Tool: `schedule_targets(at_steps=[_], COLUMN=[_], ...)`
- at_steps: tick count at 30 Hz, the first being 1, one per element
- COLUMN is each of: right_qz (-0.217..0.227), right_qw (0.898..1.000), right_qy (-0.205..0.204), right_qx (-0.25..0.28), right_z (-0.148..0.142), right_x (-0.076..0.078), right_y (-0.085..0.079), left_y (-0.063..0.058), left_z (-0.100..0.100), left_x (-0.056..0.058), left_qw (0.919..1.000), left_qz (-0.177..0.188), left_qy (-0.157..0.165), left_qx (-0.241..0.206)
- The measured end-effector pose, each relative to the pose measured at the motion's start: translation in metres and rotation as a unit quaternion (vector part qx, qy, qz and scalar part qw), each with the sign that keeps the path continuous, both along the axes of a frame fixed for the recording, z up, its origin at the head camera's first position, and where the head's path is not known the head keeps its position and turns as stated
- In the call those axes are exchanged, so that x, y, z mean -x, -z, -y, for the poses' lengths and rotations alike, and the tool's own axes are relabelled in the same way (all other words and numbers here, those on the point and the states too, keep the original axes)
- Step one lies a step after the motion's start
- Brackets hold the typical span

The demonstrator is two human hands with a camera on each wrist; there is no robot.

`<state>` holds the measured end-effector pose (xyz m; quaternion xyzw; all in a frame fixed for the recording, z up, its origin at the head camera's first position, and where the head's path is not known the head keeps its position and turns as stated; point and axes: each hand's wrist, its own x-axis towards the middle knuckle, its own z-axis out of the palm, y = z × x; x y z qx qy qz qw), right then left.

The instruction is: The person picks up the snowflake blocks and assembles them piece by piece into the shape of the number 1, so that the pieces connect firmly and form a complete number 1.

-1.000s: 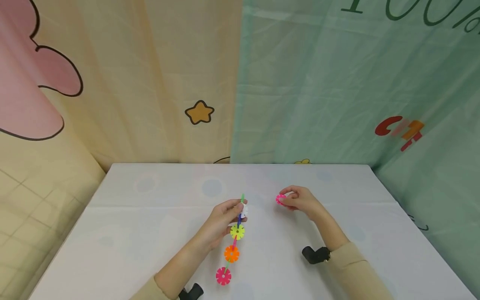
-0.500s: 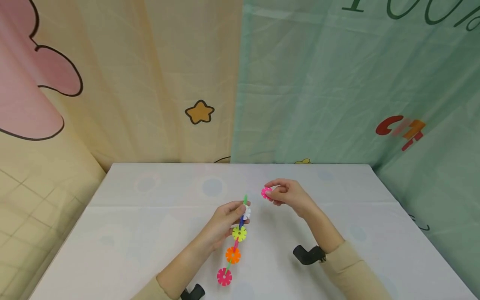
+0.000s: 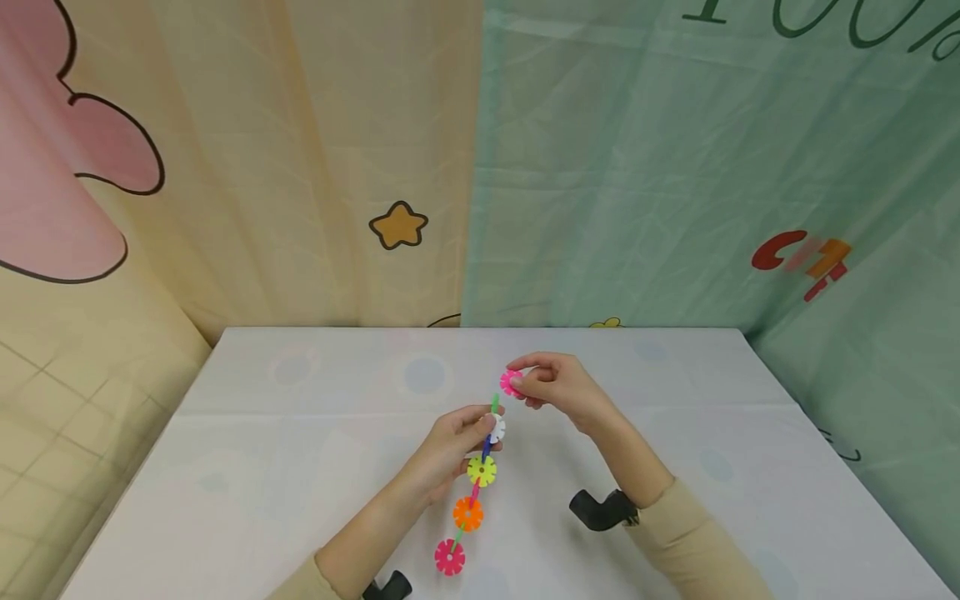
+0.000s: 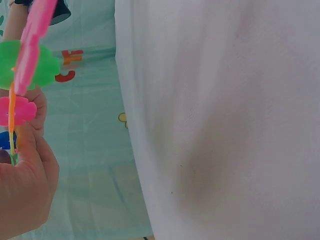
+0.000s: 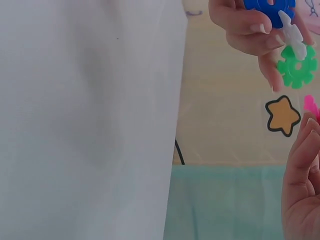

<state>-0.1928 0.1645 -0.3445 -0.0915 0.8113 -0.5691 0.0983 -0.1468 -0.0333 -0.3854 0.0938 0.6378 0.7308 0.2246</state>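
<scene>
My left hand holds a chain of notched plastic discs near its top, with the thumb over the white disc. Above the fingers a green disc pokes out at the chain's end, seen face-on in the right wrist view. Down from the hand run a blue disc, a yellow disc, an orange disc and a pink disc lowest, with edge-on pieces linking them. Between thumb and fingers my right hand pinches a loose pink disc, close beside the green one and apart from it.
A white cloth covers the table. Behind it hang a beige curtain and a green curtain. Black wrist-worn devices stick out below both forearms, the right one over the cloth.
My right hand has carried the loose pink disc leftward and slightly away, up to the chain's green end. My left hand and the chain have shifted slightly right.
</scene>
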Motion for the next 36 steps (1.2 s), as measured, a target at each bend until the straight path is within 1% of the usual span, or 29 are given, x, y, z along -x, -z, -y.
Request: schedule_targets(at_steps=[9,13,24,31,36], right_qz=[-0.013,-0.016,-0.014,-0.015,-0.019], right_qw=[1.0,0.999,0.999,0.999,0.998], right_qy=[-0.023,-0.025,-0.016,-0.002,0.0], right_qx=[0.014,0.015,0.026,0.046,0.065], right_z=[0.008,0.009,0.014,0.018,0.021], right_x=[0.0,0.001,0.001,0.0,-0.003], right_y=[-0.001,0.0,0.006,0.009,0.011], left_y=[0.0,0.001,0.005,0.003,0.004], left_z=[-0.001,-0.001,-0.004,-0.005,-0.004], left_x=[0.0,0.0,0.002,0.0,-0.001], left_qw=[1.0,0.9999,0.9999,0.9999,0.9999], left_qz=[0.009,0.01,0.013,0.002,-0.002], left_qy=[0.004,0.002,0.006,-0.01,-0.011], left_qx=[0.0,0.0,-0.008,0.0,0.008])
